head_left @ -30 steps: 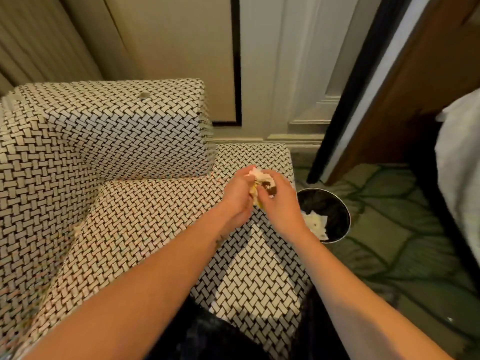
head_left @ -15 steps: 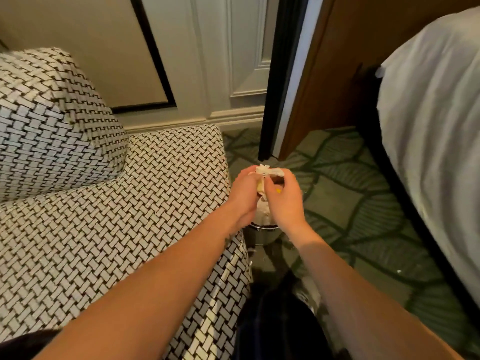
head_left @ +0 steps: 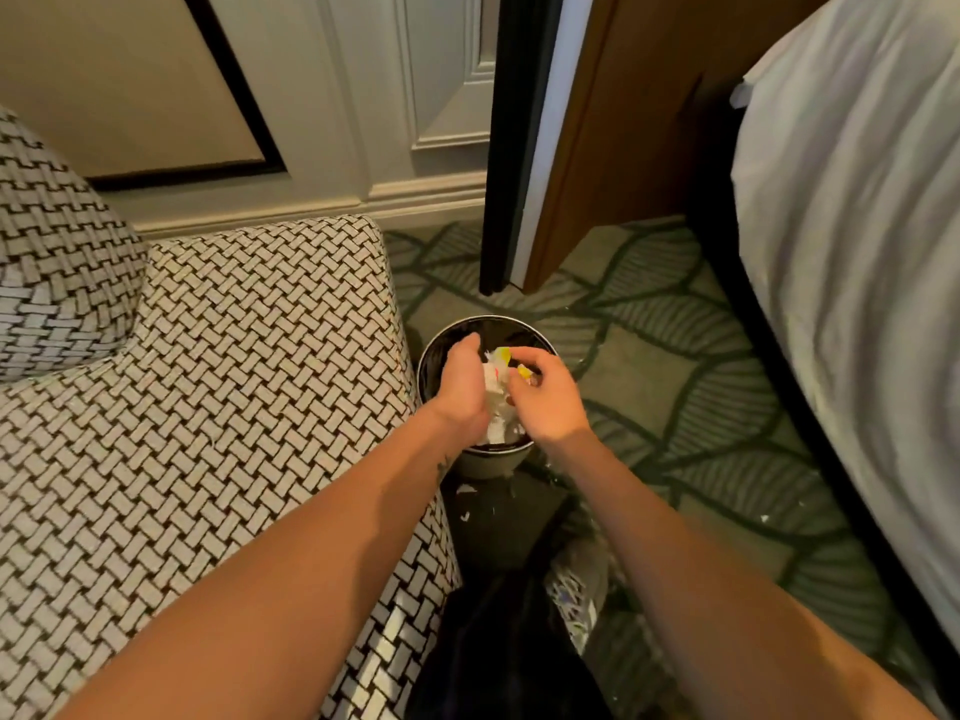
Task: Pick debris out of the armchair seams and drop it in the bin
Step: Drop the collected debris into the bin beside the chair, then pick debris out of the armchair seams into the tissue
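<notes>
**Seam debris arrives over the bin**

Both my hands now hang over the mouth of the bin (head_left: pixel 492 462), which stands on the carpet just beside the right edge of the armchair (head_left: pixel 249 387). A second ago they held the same bundle above the seat's far right corner. Half a second ago they were crossing the seat's edge.

The debris (head_left: pixel 496 375), a crumpled white wad with yellow bits, sits between my palms above the opening, not yet let go. My left hand (head_left: pixel 460 394) cups it from the left, with the fingers (head_left: pixel 470 350) nearly straight and laid along the wad. My right hand (head_left: pixel 553 407) closes in from the right, its fingers (head_left: pixel 527 356) curled and pinching a yellow scrap.

As I judge it, the carry is done and only the drop remains. Spreading both hands should send this load in. White paper seems to lie inside already, though at the lower edge I cannot tell the wad from the bin's contents.

The armchair's woven black-and-white seat fills the left, with its cushion (head_left: pixel 57 283) at the far left. Green leaf-patterned carpet (head_left: pixel 654 387) runs to the right, dotted with pale flecks (head_left: pixel 465 514) on the near side of the bin. These may need picking up later. A wooden door (head_left: pixel 613 148) stands ajar at the far side beside a panelled wall (head_left: pixel 395 96). A bed (head_left: pixel 857 252) in white linen lines the right.
</notes>
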### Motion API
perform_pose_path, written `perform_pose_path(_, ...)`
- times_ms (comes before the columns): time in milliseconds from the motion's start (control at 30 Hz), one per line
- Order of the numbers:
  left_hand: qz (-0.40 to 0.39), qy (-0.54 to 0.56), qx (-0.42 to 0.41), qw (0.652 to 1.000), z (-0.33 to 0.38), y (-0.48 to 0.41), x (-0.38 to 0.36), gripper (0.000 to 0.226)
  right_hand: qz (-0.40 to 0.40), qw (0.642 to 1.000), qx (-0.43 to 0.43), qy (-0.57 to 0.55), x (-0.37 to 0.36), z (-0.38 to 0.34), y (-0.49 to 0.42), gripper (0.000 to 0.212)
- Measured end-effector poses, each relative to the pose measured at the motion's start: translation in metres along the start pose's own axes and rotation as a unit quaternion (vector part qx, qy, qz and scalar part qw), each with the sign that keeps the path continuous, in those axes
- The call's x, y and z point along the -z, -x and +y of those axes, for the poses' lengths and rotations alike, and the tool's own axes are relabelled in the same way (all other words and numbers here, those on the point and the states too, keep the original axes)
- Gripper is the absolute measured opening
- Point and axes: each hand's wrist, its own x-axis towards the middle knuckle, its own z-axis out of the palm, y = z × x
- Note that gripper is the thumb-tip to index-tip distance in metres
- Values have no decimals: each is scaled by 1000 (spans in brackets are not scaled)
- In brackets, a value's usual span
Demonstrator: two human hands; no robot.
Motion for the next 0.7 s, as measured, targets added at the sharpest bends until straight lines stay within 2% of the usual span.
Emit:
perform_pose_path(167,-24,2,-12,1000,6,17,12,52,-6,1000,3,-31,2,-11,16,39)
perform_pose_path(400,-17,8,-33,999,22,61,24,27,3,998,28,-57,3,-52,44,37)
perform_pose_path(467,-21,15,-45,999,30,81,32,32,-5,997,41,-65,0,-67,57,36)
perform_pose_path(567,-34,33,-72,996,41,111,49,53,-44,994,63,-78,-9,-93,81,37)
perform_pose_path(700,-37,40,-113,992,57,150,85,44,-91,988,97,-73,-27,-129,113,40)
